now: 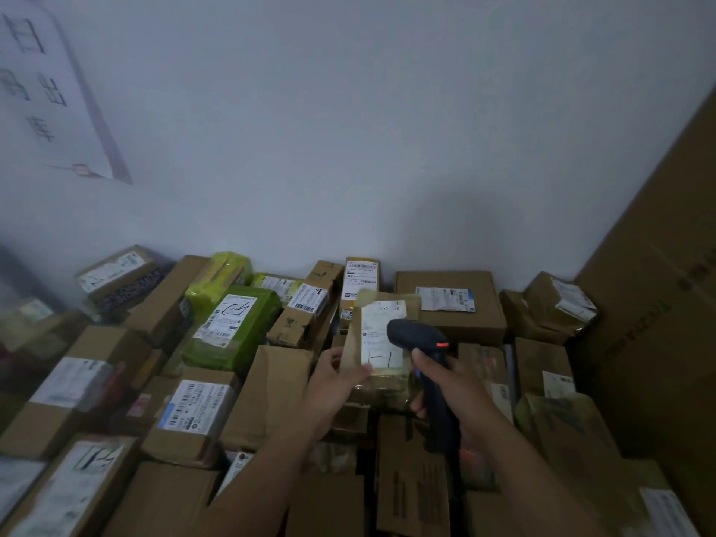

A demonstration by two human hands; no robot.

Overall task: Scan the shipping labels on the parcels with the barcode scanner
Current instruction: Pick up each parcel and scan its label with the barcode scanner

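The left hand (pixel 336 381) pinches a small brown parcel (pixel 387 389) above the pile (pixel 271 393) while the right hand (pixel 449 385) grips the barcode scanner (pixel 418 337) close against its label (pixel 377 331), so a scan looks underway, and next comes picking another labelled box.

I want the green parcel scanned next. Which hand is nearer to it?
Left. The left hand holds a taped parcel just right of the green parcel; the right hand grips the scanner farther right.
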